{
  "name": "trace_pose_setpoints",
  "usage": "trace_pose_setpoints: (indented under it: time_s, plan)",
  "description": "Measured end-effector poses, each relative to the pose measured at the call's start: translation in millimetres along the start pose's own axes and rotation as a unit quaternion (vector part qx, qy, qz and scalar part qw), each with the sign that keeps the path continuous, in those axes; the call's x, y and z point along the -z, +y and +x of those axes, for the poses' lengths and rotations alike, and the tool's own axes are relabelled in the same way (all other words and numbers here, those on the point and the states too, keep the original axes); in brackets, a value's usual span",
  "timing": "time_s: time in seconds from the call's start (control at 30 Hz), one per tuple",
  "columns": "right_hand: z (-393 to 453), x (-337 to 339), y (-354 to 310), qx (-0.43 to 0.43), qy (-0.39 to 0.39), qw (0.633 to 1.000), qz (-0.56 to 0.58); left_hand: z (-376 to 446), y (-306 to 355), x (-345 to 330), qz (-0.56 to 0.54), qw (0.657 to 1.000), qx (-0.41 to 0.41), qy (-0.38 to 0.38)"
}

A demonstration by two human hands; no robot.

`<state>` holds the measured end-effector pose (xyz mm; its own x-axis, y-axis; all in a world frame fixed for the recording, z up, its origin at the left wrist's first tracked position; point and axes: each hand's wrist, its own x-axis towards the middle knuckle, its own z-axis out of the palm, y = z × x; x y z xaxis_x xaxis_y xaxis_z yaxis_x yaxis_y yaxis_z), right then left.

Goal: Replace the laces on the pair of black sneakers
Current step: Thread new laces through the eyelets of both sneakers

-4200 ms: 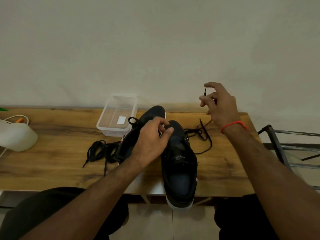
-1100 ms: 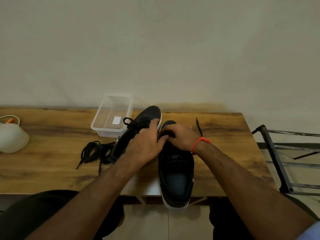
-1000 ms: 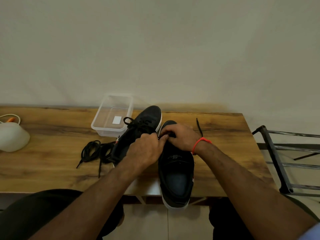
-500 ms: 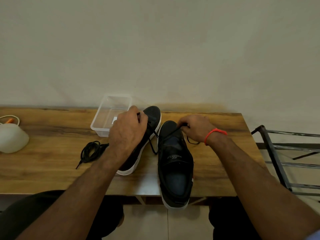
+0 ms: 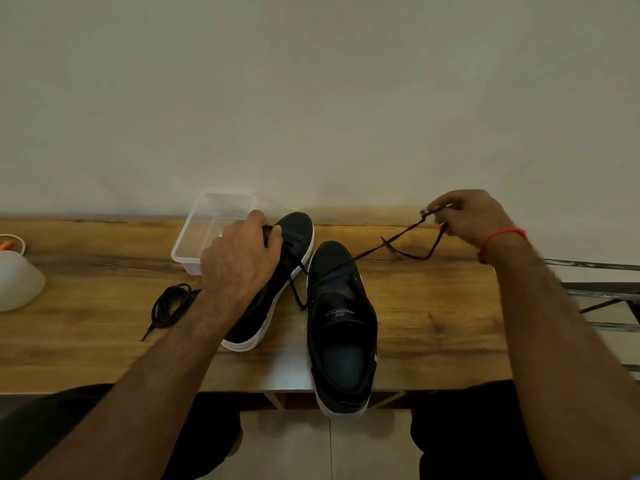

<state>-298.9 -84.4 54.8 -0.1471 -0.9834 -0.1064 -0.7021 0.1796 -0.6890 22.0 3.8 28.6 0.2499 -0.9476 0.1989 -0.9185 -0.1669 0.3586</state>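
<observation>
Two black sneakers with white soles lie on the wooden table [image 5: 433, 327]. The right sneaker [image 5: 341, 327] points away from me, its heel past the table's front edge. The left sneaker [image 5: 277, 278] lies tilted beside it, partly under my left hand [image 5: 242, 261]. A black lace [image 5: 377, 247] runs through the right sneaker's front eyelets. My left hand pinches one end of it above the left sneaker. My right hand [image 5: 467, 216] pinches the other end, raised at the far right, with a slack loop hanging to the table.
A clear plastic container [image 5: 211, 223] stands behind the left sneaker. A coiled black lace [image 5: 171, 304] lies left of the shoes. A white rounded object [image 5: 17, 282] sits at the left edge. A metal rack [image 5: 602, 292] stands right of the table. The wall is close behind.
Both hands have moved apart from the right sneaker's toe, drawing the lace ends outward. My right hand has gone further right and up since half a second ago.
</observation>
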Motion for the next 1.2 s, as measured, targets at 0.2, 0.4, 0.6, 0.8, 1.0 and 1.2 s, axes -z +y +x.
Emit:
trace_pose_setpoints:
  time_s: [0.2, 0.4, 0.6, 0.8, 1.0, 1.2]
  plan:
    - [1.7, 33.1, 0.3, -0.134, 0.181, 0.822, 0.523, -7.6, 14.4, 0.6, -0.064, 0.996, -0.038, -0.045]
    - [-0.5, 14.8, -3.6, -0.139, 0.054, 0.901, 0.407, -16.2, 15.1, -15.2, -0.019, 0.97, -0.042, -0.239]
    - [-29.4, -40.6, -45.1, -0.078, -0.204, 0.849, 0.48, -23.3, 31.5, 0.2, 0.072, 0.991, -0.088, -0.069]
    - [-55.8, -68.3, -71.0, 0.029, -0.32, 0.773, 0.548, -21.7, 44.5, 0.5, -0.357, 0.899, -0.055, -0.247]
    - [-40.6, -74.0, -63.5, 0.02, -0.12, 0.795, 0.594, -20.0, 40.7, -1.4, -0.431, 0.85, 0.026, -0.3]
    - [-20.6, -58.5, -35.9, -0.069, 0.005, 0.828, 0.556, -11.0, 34.8, 1.7, -0.496, 0.854, 0.001, -0.155]
